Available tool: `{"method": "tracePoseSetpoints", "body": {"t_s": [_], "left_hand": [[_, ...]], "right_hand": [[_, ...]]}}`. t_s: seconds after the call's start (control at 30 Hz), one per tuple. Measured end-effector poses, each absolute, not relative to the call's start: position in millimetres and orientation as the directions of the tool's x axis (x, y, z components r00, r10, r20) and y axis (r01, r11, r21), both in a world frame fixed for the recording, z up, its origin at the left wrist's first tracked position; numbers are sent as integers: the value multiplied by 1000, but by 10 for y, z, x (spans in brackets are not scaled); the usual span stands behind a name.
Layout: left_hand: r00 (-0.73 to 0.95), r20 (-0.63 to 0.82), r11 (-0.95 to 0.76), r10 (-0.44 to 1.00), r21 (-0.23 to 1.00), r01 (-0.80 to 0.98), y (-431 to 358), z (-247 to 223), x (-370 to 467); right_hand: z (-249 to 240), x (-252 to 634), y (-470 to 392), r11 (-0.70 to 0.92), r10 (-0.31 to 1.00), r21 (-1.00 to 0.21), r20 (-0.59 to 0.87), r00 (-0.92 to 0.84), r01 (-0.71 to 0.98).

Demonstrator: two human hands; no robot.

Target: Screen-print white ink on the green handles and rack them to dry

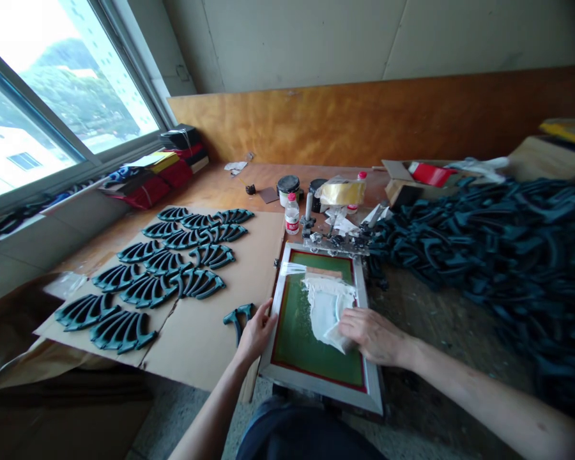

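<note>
A framed screen (297, 345) with a green mesh lies in front of me, hinged to a clamp (335, 241) at its far edge. White paste (319, 303) is spread over the middle of the mesh. My right hand (368, 333) is closed on a whitish, blurred tool at the near right side of the paste. My left hand (257, 331) rests at the frame's left edge, its fingers bent around something partly hidden. Just beside it, a dark green curved plastic part (238, 314) lies on the cardboard (196, 358).
Rows of fan-shaped dark green parts (165, 262) cover the cardboard on the left. A large heap of similar parts (498, 230) fills the right. Behind the frame stand a bottle (292, 216), a paint tub (288, 188) and a roll of tape (341, 192).
</note>
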State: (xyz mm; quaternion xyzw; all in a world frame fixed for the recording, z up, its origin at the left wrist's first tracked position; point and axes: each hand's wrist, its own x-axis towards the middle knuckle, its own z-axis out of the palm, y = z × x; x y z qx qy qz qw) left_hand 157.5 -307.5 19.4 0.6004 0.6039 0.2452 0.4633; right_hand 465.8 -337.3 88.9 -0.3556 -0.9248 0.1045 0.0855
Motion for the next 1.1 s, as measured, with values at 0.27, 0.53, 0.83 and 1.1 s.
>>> {"method": "tracePoseSetpoints", "body": {"t_s": [0.27,0.53,0.83,1.1], "left_hand": [[145,-287,207,947,890,407,-3074,193,1592],[174,-323,248,930,903,350,-3053,575,1557],[121,-108,120,987,988,-93,-2566,1815,1814],[-50,18,-31,999,960,-278,-2429,1973,2204]], "right_hand": [[666,4542,-3621,755,639,-165,403,-655,635],[1192,4562,-2816,320,939,-313,229,-256,894],[1103,5500,-2697,-25,945,-450,280,167,893],[332,4760,-3389,75,997,-317,-8,-82,945]]}}
